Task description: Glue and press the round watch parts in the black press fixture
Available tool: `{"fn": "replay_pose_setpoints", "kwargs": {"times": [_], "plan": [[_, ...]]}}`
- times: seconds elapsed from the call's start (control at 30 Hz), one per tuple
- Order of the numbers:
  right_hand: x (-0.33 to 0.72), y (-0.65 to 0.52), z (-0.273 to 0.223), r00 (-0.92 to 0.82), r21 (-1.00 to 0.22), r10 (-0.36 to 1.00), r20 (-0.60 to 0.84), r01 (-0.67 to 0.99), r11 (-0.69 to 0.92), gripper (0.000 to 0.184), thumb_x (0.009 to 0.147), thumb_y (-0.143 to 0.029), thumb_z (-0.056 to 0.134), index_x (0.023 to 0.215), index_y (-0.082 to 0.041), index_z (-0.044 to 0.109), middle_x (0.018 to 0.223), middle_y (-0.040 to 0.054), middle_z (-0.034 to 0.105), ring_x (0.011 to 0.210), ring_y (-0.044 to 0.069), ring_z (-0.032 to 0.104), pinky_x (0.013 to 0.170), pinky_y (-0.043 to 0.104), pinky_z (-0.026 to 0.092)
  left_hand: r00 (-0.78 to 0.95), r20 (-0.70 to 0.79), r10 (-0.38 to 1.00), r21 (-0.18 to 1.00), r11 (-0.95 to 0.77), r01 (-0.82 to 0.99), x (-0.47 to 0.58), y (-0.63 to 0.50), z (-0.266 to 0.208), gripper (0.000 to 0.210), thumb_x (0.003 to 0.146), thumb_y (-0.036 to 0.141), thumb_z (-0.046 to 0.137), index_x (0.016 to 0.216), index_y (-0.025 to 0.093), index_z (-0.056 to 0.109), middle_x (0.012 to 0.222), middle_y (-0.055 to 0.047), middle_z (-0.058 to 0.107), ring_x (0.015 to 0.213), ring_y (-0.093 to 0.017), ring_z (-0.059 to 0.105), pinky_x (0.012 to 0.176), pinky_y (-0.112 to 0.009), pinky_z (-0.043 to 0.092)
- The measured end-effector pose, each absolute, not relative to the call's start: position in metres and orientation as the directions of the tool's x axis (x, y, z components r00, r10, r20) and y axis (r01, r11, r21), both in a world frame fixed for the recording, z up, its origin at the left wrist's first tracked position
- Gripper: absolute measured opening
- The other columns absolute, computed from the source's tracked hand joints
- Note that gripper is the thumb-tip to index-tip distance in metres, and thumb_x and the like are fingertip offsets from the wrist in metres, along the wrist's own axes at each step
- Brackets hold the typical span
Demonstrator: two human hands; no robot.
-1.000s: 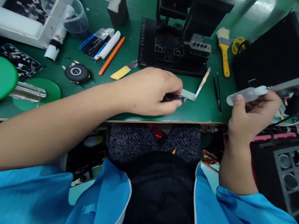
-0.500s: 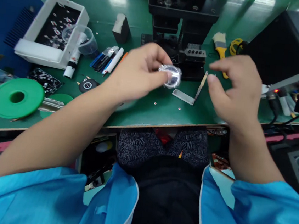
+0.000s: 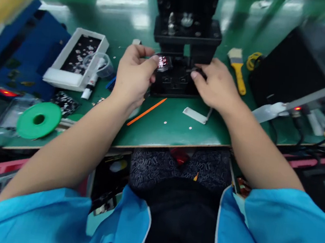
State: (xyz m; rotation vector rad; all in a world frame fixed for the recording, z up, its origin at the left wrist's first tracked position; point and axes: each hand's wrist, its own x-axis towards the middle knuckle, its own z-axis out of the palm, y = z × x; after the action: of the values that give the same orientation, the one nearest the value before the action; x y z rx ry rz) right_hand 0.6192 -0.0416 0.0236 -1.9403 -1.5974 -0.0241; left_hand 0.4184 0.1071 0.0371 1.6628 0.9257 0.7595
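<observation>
My left hand [image 3: 137, 70] pinches a small round, shiny part [image 3: 163, 63] between thumb and fingers, at the left side of the black press fixture [image 3: 173, 84]. Red glints show on the part's face. My right hand [image 3: 215, 82] is closed at the fixture's right side, its thumb and forefinger on a dark clamp piece [image 3: 200, 72]. The rest of that piece is hidden under the hand. On the bench in front of the fixture lies a thin orange stick [image 3: 146, 112]. A shallow pale metal tray with a bent handle [image 3: 195, 115] rests below my right hand.
At left stand a white foam box [image 3: 73, 79] of small parts, a clear cup [image 3: 106, 67], a marker [image 3: 90, 85] and a green spool [image 3: 38, 120]. A yellow-handled brush [image 3: 239, 71] and a black machine box [image 3: 299, 58] are at right. The bench edge [image 3: 171, 147] runs before my lap.
My left hand has carried the round part forward and left to the fixture. My right hand, open in the air before, has moved left onto the clamp piece. The view has shifted slightly.
</observation>
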Motion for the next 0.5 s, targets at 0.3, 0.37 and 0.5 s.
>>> {"fn": "replay_pose_setpoints", "kwargs": {"times": [0.3,0.37,0.5], "plan": [[0.610,-0.048,0.043,0.331,-0.458,0.904,0.270,0.870,-0.182,0.038,0.112,-0.028,0.057,0.144,-0.017,0.075,0.146,0.0155,0.072,0.145,0.034,0.063,0.131,0.052,0.050,0.460,0.028,0.887,0.972,-0.132,0.194,0.432,0.091,0.050,0.057,0.068,0.054,0.094,0.100,0.023,0.059,0.072,0.004,0.061,0.063,-0.013,0.043,0.064,-0.035,0.030],[0.610,-0.049,0.043,0.343,-0.470,0.901,0.265,0.862,-0.189,0.038,0.112,-0.030,0.057,0.143,-0.017,0.076,0.145,0.0156,0.073,0.144,0.035,0.063,0.130,0.053,0.050,0.473,0.031,0.880,0.979,-0.122,0.163,0.430,0.091,0.047,0.052,0.071,0.054,0.094,0.098,0.023,0.063,0.078,0.005,0.066,0.063,-0.012,0.043,0.064,-0.035,0.032],[0.611,-0.050,0.044,0.354,-0.456,0.897,0.266,0.866,-0.206,0.035,0.111,-0.032,0.057,0.137,-0.018,0.077,0.135,0.0160,0.075,0.135,0.036,0.066,0.123,0.055,0.054,0.521,0.083,0.850,0.982,-0.159,0.103,0.427,0.092,0.039,0.037,0.078,0.051,0.090,0.095,0.023,0.073,0.090,0.003,0.075,0.073,-0.015,0.056,0.067,-0.036,0.042]]}}
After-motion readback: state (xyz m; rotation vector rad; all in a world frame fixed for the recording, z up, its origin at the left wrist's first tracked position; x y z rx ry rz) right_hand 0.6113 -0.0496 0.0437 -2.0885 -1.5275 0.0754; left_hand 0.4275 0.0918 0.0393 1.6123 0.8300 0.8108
